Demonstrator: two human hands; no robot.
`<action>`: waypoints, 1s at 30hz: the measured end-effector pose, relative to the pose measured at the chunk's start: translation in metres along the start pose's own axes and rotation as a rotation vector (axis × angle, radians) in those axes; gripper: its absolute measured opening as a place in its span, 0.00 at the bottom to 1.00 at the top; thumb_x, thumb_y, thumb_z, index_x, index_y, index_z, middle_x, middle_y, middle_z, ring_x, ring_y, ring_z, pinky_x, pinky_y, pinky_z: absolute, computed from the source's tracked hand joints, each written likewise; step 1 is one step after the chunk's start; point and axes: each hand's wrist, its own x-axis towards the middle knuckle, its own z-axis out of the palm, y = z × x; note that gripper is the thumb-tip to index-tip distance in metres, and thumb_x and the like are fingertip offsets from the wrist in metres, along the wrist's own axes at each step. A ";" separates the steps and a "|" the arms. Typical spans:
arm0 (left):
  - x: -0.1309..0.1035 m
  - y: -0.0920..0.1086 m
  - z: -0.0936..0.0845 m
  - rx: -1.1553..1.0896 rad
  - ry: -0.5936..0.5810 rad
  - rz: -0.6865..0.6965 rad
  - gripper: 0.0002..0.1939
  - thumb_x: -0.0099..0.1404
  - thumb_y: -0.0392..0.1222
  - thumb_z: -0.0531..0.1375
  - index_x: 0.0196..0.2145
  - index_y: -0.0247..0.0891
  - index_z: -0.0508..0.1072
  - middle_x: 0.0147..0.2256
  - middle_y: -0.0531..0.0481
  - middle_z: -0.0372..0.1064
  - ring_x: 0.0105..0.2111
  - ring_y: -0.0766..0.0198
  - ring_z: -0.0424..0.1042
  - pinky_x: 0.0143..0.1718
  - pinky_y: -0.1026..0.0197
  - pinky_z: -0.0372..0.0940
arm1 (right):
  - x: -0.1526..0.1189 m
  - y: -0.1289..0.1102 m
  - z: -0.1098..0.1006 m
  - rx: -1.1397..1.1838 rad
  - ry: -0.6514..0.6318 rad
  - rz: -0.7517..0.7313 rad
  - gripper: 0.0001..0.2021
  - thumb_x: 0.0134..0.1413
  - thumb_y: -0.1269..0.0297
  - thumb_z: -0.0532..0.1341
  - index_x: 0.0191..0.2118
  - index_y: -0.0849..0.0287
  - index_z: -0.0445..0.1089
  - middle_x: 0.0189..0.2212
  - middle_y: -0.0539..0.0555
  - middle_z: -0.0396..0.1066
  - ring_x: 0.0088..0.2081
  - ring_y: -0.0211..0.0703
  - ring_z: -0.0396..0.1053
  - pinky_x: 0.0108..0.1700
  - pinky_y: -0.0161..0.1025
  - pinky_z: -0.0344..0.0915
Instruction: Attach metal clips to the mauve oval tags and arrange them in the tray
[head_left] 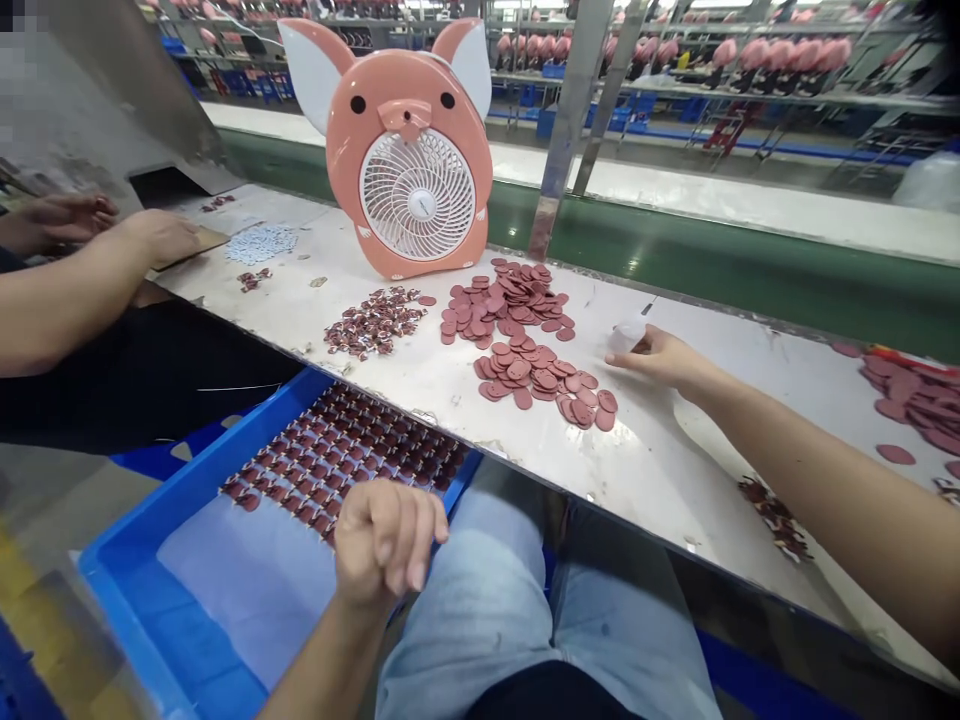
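My right hand (660, 358) is over the white table, its thumb and fingers closed round a small translucent white bottle (627, 332) with a thin dark tip. Left of it lie two heaps of flat dark-pink discs (529, 370). My left hand (388, 535) hangs above the blue crate (112, 545), fingers curled in; whether it holds something small is hidden. Inside the crate, rows of dark-red pieces (337, 450) lie on a pale sheet (232, 570). A pile of small brown-and-white parts (375, 322) sits on the table beside the discs.
A pink pig-shaped fan (409, 150) stands at the table's back, left of a metal post (562, 150). At the left, another person's hands (161, 238) work near pale-blue pieces (261, 243). More discs (915, 395) lie at far right, and small parts (776, 515) under my right forearm.
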 end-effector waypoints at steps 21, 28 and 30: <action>0.098 -0.053 0.048 1.389 -0.246 0.031 0.05 0.62 0.46 0.67 0.34 0.46 0.80 0.45 0.45 0.73 0.51 0.45 0.63 0.49 0.44 0.57 | -0.112 -0.059 -0.003 0.286 0.191 -0.031 0.15 0.52 0.50 0.68 0.41 0.53 0.76 0.43 0.57 0.77 0.45 0.58 0.74 0.48 0.54 0.68; 0.088 -0.038 0.062 1.167 -0.198 -0.038 0.03 0.63 0.40 0.65 0.32 0.43 0.74 0.38 0.48 0.75 0.44 0.50 0.69 0.47 0.48 0.60 | -0.163 -0.070 0.026 0.550 0.241 -0.129 0.09 0.54 0.57 0.65 0.38 0.51 0.68 0.34 0.53 0.73 0.38 0.51 0.72 0.42 0.48 0.70; 0.065 -0.029 0.073 1.044 -0.198 -0.081 0.05 0.65 0.43 0.64 0.32 0.43 0.73 0.35 0.51 0.76 0.36 0.57 0.72 0.41 0.54 0.64 | -0.176 -0.080 0.036 0.647 0.206 -0.136 0.10 0.54 0.59 0.65 0.38 0.51 0.64 0.29 0.50 0.69 0.30 0.46 0.69 0.34 0.44 0.70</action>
